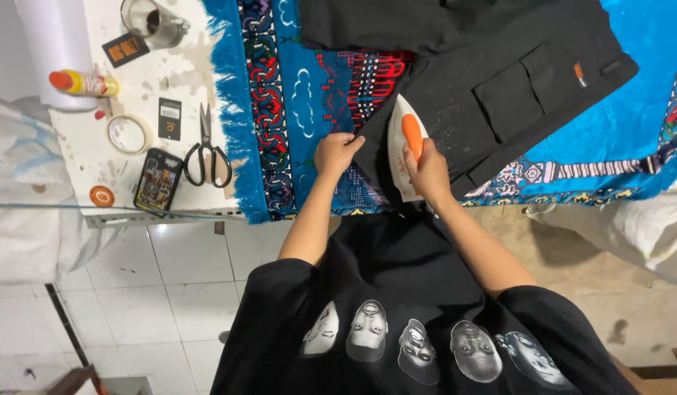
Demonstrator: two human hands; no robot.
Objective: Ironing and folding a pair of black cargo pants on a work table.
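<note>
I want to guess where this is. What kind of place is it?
Probably a home ironing or sewing corner: a white iron with an orange handle on black cloth, a blue patterned rug, black-handled scissors.

I wear a black short-sleeved T-shirt (419,292) printed with a row of grey portrait heads (419,350); my forearms are bare.

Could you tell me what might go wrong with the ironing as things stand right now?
The left hand pinches the black garment at its edge, close beside the iron held by the right hand; the fingers could get burned. The iron sits near the garment's edge, so it might slip onto the blue patterned rug and scorch it.
</note>
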